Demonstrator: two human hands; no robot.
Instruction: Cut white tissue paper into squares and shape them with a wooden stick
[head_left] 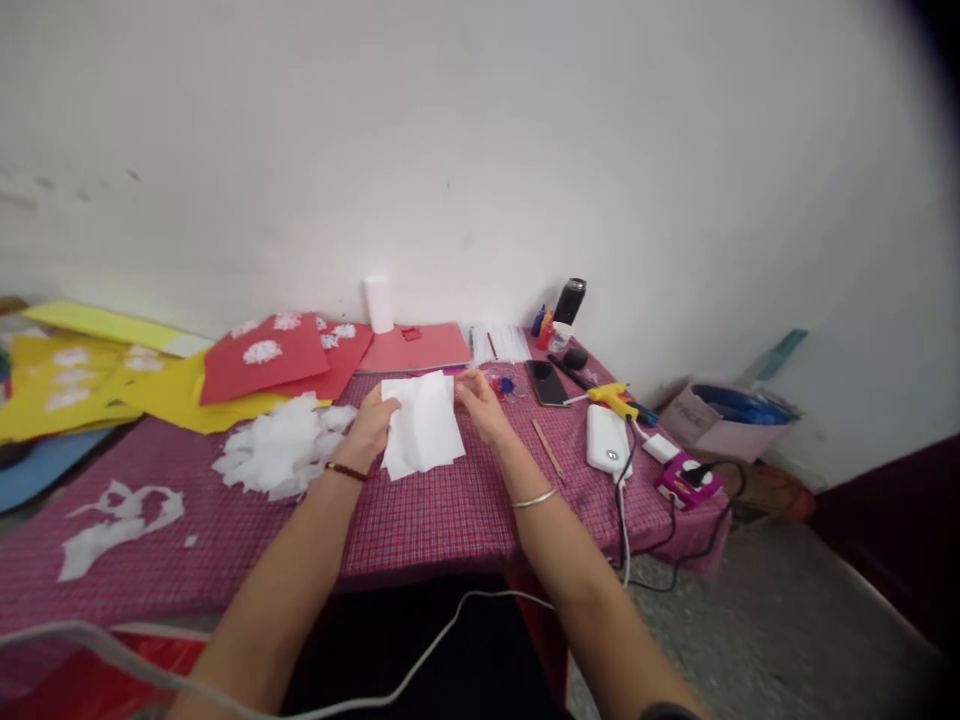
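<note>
A creased sheet of white paper (422, 430) is held up over the checked tablecloth between my two hands. My left hand (371, 425) grips its left edge, thumb on the front. At the upper right edge, my right hand (478, 400) pinches the paper with bent fingers. The sheet looks thin, with a fold line running down its middle. Just left of my left hand lies a pile of cut white paper pieces (274, 447). Farther left, a torn, curling white paper scrap (124, 525) rests on the cloth.
Red sheets (289, 385) and yellow sheets (169, 395) with white flower shapes lie left. A pencil (547, 447), phone (547, 383), yellow glue gun (613, 399), white power bank (607, 440) and purple power strip (688, 480) sit right. A white cable (442, 640) crosses my lap.
</note>
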